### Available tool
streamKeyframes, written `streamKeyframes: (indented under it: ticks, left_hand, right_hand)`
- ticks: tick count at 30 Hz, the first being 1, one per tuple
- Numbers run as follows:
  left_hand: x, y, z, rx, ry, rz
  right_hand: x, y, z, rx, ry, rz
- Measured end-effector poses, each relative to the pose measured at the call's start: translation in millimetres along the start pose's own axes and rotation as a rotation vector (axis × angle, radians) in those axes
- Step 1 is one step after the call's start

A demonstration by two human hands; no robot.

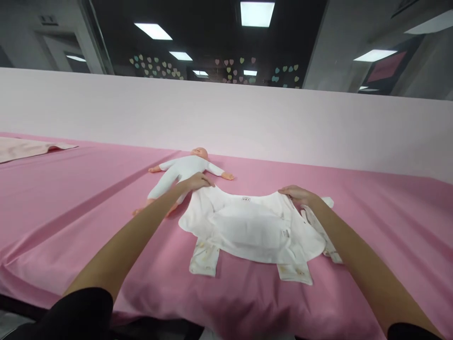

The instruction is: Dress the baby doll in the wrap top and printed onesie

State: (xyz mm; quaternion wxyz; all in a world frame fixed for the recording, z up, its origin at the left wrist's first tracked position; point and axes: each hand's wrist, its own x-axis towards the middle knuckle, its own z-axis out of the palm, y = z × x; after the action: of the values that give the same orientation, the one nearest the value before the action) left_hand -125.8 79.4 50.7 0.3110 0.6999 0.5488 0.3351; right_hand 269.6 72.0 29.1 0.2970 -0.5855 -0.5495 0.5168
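A white baby shirt (247,231) is spread out with its neckline toward the far side, a small printed label at the collar. Its sleeves, with a faint pattern, point toward me. My left hand (200,181) pinches the shirt's left shoulder edge, fingers closed. At the other shoulder edge my right hand (297,192) grips the cloth the same way. Behind my left arm a baby doll (184,167) in a white bodysuit lies on its back. My left forearm hides part of its legs.
Pink sheeting (88,208) covers the table. Another patterned white garment (327,241) lies beside my right forearm, partly hidden by it. A pale pink cloth (24,148) lies at the far left. A white low wall (226,118) with glass above runs behind the table.
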Motion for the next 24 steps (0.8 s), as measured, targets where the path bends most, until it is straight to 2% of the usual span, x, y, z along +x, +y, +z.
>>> streamKeyframes:
  ticks: [2, 4, 6, 9, 13, 16, 18, 20, 22, 24]
  left_hand:
    - [25, -27, 8.3, 0.104, -0.052, -0.001]
    - [48, -44, 15.7, 0.219, -0.008, 0.020]
    - [67, -53, 22.4, 0.351, 0.039, 0.045]
    - [86, -54, 30.6, 0.536, 0.079, 0.058]
    - [96, -48, 40.3, 0.751, 0.154, 0.059]
    - [96, -48, 39.1, 0.944, 0.149, 0.160]
    - [94, -50, 25.7, 1.019, 0.174, 0.257]
    - [91, -55, -0.4, 1.023, 0.272, 0.267]
    - [85, -64, -34.6, 0.997, 0.409, 0.155]
    - [74, -77, -68.0, 0.935, 0.516, -0.030]
  right_hand:
    - [22, 7, 3, -0.053, 0.058, 0.002]
    - [39, 7, 4, -0.186, 0.143, -0.015]
    - [56, 4, 3, -0.409, 0.268, -0.060]
    - [84, -2, 3, -0.661, 0.401, -0.127]
    - [116, -6, 12, -0.824, 0.466, -0.132]
    - [128, -6, 26, -1.042, 0.563, -0.118]
    - [134, -9, 39, -1.128, 0.624, -0.207]
    - [140, -18, 57, -1.130, 0.658, -0.383]
    - [148, -35, 86, -1.038, 0.637, -0.553]
    - [155, -55, 127, -0.857, 0.539, -0.641]
